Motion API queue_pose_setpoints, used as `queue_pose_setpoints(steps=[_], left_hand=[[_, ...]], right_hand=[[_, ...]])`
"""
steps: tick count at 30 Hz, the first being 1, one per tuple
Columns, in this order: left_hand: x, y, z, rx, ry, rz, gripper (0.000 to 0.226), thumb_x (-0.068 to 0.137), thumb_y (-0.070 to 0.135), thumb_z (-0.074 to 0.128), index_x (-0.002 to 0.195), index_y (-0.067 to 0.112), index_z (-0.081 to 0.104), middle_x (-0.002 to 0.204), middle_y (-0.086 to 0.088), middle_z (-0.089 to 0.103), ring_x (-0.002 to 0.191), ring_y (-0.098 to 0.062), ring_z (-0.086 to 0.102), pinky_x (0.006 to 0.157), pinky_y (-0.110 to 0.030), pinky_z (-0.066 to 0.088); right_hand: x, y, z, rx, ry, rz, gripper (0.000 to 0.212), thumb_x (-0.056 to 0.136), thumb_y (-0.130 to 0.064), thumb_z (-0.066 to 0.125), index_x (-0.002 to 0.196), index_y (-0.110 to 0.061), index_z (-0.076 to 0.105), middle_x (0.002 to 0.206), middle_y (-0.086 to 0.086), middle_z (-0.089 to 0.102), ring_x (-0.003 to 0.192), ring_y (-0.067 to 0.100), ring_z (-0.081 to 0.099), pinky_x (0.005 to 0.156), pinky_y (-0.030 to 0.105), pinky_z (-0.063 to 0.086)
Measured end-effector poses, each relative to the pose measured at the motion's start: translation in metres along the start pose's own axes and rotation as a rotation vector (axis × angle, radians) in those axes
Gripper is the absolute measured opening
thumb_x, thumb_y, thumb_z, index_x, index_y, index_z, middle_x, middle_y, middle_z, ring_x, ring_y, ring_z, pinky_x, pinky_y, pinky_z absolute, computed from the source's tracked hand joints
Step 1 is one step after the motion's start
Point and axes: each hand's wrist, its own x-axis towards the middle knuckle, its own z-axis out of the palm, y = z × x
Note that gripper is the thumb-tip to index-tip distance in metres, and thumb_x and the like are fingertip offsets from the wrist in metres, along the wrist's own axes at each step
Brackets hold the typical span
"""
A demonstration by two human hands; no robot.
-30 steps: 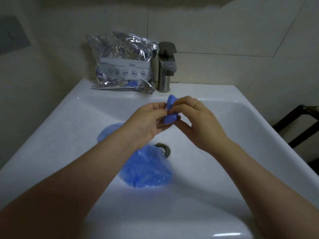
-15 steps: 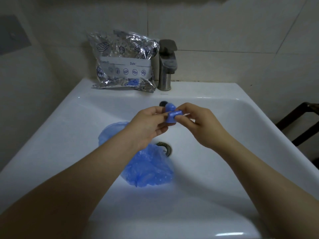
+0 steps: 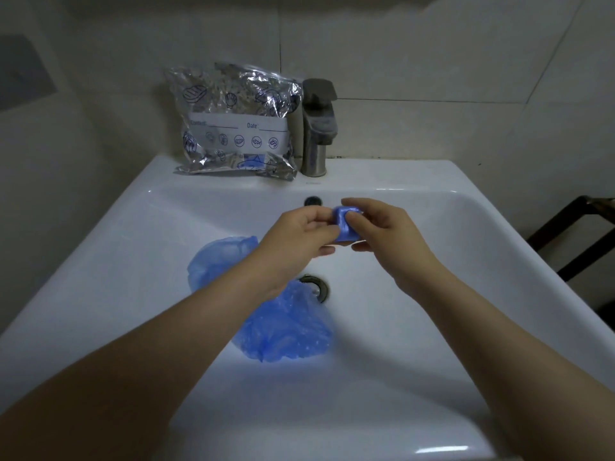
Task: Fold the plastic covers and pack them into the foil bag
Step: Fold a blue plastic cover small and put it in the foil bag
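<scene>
Over the white basin (image 3: 100,261) I see my left hand (image 3: 296,237) and my right hand (image 3: 382,234) meeting, both pinching one small folded blue plastic cover (image 3: 344,224) between fingertips and thumbs, held in the air above the bowl. Below my left forearm a second blue cover (image 3: 283,331) lies loose and crumpled in the bowl, its edge lapping over the metal drain (image 3: 319,287). On the back ledge the foil bag (image 3: 236,121) stands leaning against the wall, just beside the steel faucet (image 3: 317,128) to its right. A dark overflow hole (image 3: 312,201) sits in the rear wall of the bowl. Pale tiles (image 3: 432,78) cover the wall behind, and a dark frame (image 3: 579,227) shows at the right edge; I cannot tell what it belongs to.
</scene>
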Motion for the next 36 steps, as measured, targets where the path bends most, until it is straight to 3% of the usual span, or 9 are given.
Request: queue_pose_setpoints(steps=[8,11,18,23,27,30,33,35,36], left_hand=[[0.003,-0.002,0.001,0.125,0.113,0.070,0.024,0.076,0.003,0.073,0.090,0.018,0.061,0.089,-0.005,0.069,0.081,-0.015,0.065,0.074,-0.018,0.051],[0.002,-0.001,-0.002,0.297,0.108,0.162,0.030,0.073,0.006,0.076,0.086,0.026,0.058,0.085,-0.004,0.069,0.077,-0.022,0.067,0.077,-0.030,0.054],[-0.006,0.012,-0.006,1.036,0.002,0.411,0.045,0.085,0.023,0.066,0.125,0.022,0.044,0.078,0.007,0.054,0.078,-0.019,0.057,0.077,-0.039,0.048],[0.012,0.032,-0.018,0.723,0.033,0.298,0.053,0.077,0.014,0.073,0.123,0.024,0.047,0.064,0.008,0.054,0.063,-0.007,0.053,0.067,-0.021,0.044],[0.037,0.047,-0.043,0.458,0.096,0.226,0.053,0.074,0.011,0.076,0.117,0.024,0.047,0.085,0.004,0.067,0.080,-0.011,0.065,0.078,-0.028,0.050],[0.055,0.060,-0.068,0.514,0.207,0.299,0.050,0.075,0.015,0.076,0.115,0.027,0.049,0.106,0.002,0.063,0.089,-0.010,0.061,0.081,-0.031,0.050],[0.075,0.089,-0.098,0.599,0.294,0.385,0.036,0.080,0.020,0.072,0.111,0.025,0.053,0.100,0.007,0.059,0.079,-0.004,0.057,0.069,-0.019,0.051],[0.090,0.105,-0.117,0.776,0.368,0.401,0.035,0.082,0.018,0.068,0.115,0.020,0.055,0.097,0.001,0.060,0.075,-0.011,0.059,0.062,-0.014,0.045],[0.101,0.114,-0.129,0.933,0.409,0.426,0.038,0.083,0.014,0.066,0.119,0.016,0.055,0.109,-0.005,0.059,0.087,-0.018,0.060,0.072,-0.018,0.044]], right_hand=[[-0.003,-0.005,-0.004,0.156,-0.116,0.142,0.013,0.091,-0.020,0.058,0.087,-0.020,0.070,0.078,0.003,0.068,0.073,0.006,0.062,0.072,0.022,0.048],[-0.005,-0.005,-0.009,0.310,-0.183,0.257,0.013,0.089,-0.017,0.058,0.090,-0.007,0.066,0.080,0.007,0.066,0.079,0.013,0.063,0.078,0.027,0.052],[-0.006,-0.007,-0.008,0.184,-0.194,0.292,0.010,0.087,-0.005,0.058,0.080,-0.012,0.061,0.079,0.006,0.066,0.076,0.014,0.061,0.073,0.026,0.047],[0.009,-0.024,-0.009,0.192,-0.125,0.129,0.007,0.087,-0.007,0.060,0.081,-0.009,0.062,0.074,0.007,0.058,0.064,0.011,0.049,0.061,0.024,0.039],[0.037,-0.053,0.005,0.090,-0.062,-0.042,0.013,0.084,0.000,0.062,0.080,-0.012,0.060,0.070,0.003,0.058,0.052,0.003,0.053,0.054,0.018,0.043],[0.061,-0.079,0.014,0.076,-0.027,-0.143,0.021,0.083,0.004,0.061,0.076,-0.015,0.056,0.069,0.003,0.058,0.056,0.011,0.056,0.054,0.020,0.047],[0.091,-0.108,0.021,0.149,0.030,-0.176,0.020,0.084,0.006,0.058,0.076,-0.011,0.054,0.068,0.004,0.058,0.057,0.013,0.057,0.056,0.021,0.051],[0.107,-0.122,0.022,0.160,0.063,-0.169,0.019,0.084,0.006,0.057,0.075,-0.011,0.053,0.070,0.007,0.060,0.059,0.013,0.059,0.055,0.020,0.052],[0.119,-0.128,0.024,0.168,0.080,-0.165,0.020,0.084,0.006,0.056,0.073,-0.011,0.053,0.070,0.008,0.059,0.061,0.014,0.059,0.054,0.020,0.051]])
